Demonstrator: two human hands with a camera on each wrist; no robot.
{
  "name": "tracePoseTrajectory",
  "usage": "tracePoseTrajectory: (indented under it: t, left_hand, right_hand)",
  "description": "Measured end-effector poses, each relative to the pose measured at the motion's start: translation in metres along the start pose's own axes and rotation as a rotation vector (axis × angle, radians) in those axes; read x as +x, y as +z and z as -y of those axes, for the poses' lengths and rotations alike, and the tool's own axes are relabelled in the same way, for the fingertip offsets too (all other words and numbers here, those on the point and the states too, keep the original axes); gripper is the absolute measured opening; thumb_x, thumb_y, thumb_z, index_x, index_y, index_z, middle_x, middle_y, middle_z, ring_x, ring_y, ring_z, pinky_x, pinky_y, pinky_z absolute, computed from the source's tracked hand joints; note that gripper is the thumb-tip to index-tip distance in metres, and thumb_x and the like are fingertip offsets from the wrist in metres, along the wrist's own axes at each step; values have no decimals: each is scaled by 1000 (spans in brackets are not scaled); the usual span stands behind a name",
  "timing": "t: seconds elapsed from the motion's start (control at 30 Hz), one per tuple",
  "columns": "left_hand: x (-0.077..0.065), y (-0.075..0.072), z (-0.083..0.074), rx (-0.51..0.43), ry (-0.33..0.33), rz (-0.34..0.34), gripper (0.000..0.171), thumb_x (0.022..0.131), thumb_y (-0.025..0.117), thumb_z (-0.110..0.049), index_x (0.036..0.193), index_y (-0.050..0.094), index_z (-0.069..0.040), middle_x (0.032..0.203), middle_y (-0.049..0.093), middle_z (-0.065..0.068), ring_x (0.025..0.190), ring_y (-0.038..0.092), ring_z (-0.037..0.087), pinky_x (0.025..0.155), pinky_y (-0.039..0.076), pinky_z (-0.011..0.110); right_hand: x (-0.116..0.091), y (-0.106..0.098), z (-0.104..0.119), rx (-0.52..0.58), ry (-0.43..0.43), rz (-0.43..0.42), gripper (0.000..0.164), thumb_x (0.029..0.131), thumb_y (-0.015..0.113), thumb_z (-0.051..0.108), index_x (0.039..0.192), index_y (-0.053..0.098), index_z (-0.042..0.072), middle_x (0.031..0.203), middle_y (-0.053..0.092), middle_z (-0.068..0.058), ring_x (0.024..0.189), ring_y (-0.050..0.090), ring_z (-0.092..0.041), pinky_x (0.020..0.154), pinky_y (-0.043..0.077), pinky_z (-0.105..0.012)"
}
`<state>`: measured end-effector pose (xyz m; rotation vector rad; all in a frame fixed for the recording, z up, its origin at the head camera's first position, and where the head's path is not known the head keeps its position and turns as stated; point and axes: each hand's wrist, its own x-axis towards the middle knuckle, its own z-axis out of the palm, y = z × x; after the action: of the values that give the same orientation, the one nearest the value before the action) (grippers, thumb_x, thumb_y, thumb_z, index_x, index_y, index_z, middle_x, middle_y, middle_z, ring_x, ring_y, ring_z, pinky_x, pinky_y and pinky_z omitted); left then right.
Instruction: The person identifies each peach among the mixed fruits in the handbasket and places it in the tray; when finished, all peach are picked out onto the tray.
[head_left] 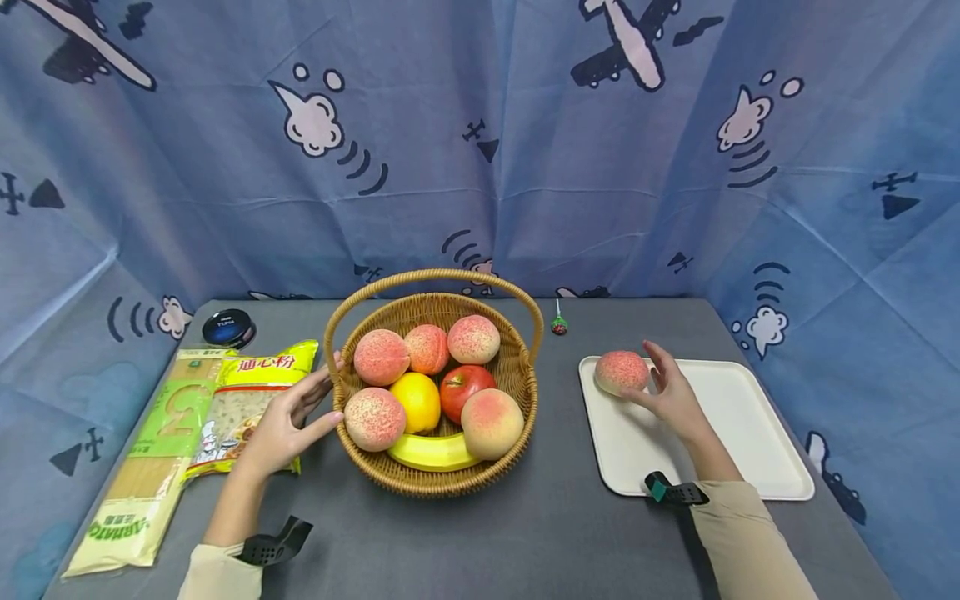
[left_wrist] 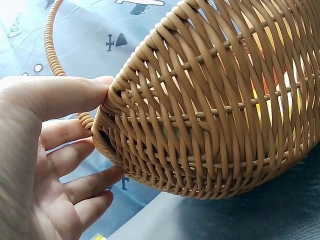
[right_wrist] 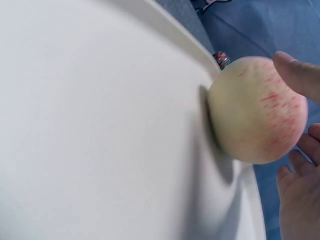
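Peach [head_left: 621, 372] and wicker basket [head_left: 427, 483] each have one of my hands at them. At the lower left of the frame, a long plastic pack [head_left: 150, 475] lies beside a yellow-topped bag [head_left: 242, 407], a dark round tin [head_left: 228, 327] behind them. Right of the bag, my left hand [head_left: 288, 425] touches the basket's left end, thumb on its edge, fingers loosely spread about the handle's foot. The basket stands near the middle, holding five more peaches [head_left: 492, 423], a banana [head_left: 433, 452], a round yellow-orange fruit [head_left: 416, 402] and a red apple [head_left: 465, 392]. Farther right, toward the back of the grey table [head_left: 480, 550], lies a lollipop [head_left: 559, 326]. At the right, the white tray [head_left: 738, 425] bears the single peach in its upper left corner. My right hand [head_left: 671, 404] is open around the peach's right side, fingers parted from it; whether my thumb touches it, I cannot tell.
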<state>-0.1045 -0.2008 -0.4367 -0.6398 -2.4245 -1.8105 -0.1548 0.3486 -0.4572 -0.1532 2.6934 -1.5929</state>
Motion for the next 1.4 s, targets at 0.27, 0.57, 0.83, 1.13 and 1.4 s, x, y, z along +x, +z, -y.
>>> tracePoseTrajectory:
  t: [0.27,0.57,0.83,1.13,1.4]
  left_hand:
    - [0,0,0,-4,3,-4,62,86,62,4,143,38,1,146,38,25,127,42,-5,103,36,10]
    - [0,0,0,-8,17,1,61,86,62,5,142,37,4,144,38,28,126,43,-5,103,37,10]
    - [0,1,-2,-7,36,-5,62,86,61,6,143,37,3,146,36,26,128,43,-2,104,37,11]
    - [-1,1,-2,10,14,-11,61,87,62,4,143,37,2,145,38,27,126,42,-5,103,37,9]
    - [-1,1,-2,0,20,-12,63,86,62,5,143,37,2,145,38,26,126,43,-4,103,37,10]
  right_hand:
    - [-12,-4,36,-38,-126,11,90,81,73,3,151,16,2,154,19,-24,142,14,-41,106,18,1]
    - [-24,4,88,20,-305,113,80,78,71,-7,146,30,2,148,31,-26,135,33,1,107,28,-5]
    - [-35,25,122,31,-375,269,81,79,72,-4,147,31,9,150,34,-17,137,34,-3,109,31,-12]
    - [-32,58,148,28,-409,436,79,79,75,6,146,33,13,150,36,-13,138,32,-5,113,29,-18]
    - [-15,83,163,-50,-457,578,78,79,78,17,145,37,12,147,41,-10,136,39,-22,113,35,-34]
